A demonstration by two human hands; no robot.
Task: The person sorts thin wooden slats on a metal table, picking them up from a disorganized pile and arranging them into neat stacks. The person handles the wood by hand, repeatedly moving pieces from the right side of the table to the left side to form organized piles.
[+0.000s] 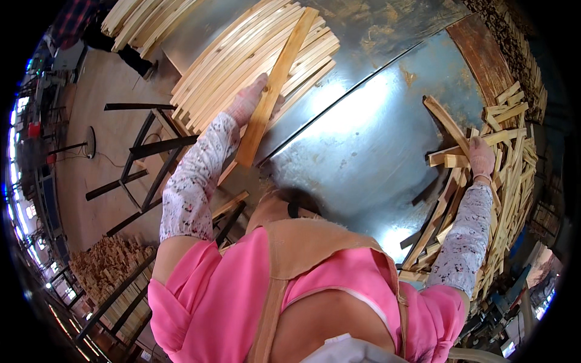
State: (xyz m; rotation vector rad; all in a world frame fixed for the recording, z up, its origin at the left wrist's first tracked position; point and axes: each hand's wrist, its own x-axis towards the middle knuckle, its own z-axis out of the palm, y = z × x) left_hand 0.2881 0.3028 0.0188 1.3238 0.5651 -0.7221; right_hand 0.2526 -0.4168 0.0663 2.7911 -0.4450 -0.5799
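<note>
A long flat wooden board (279, 81) slants up and away from me, and my gloved left hand (249, 101) is closed round its lower half. Beneath and behind the board lies a stack of pale wooden slats (224, 66), side by side. Over on the right, my gloved right hand (482, 158) grips the near end of a short wooden strip (446, 123), with its fingertips partly hidden. Around that hand is a jumbled heap of wooden strips (514, 175), and a few short pieces lie right beside it.
A shiny metal tabletop (345, 142) with a dark seam lies between my hands. Black metal frames (145, 148) stand at the left, above a bundle of stacked wood (109, 266). More slats (148, 21) lie at the far left, near another person's leg (130, 57).
</note>
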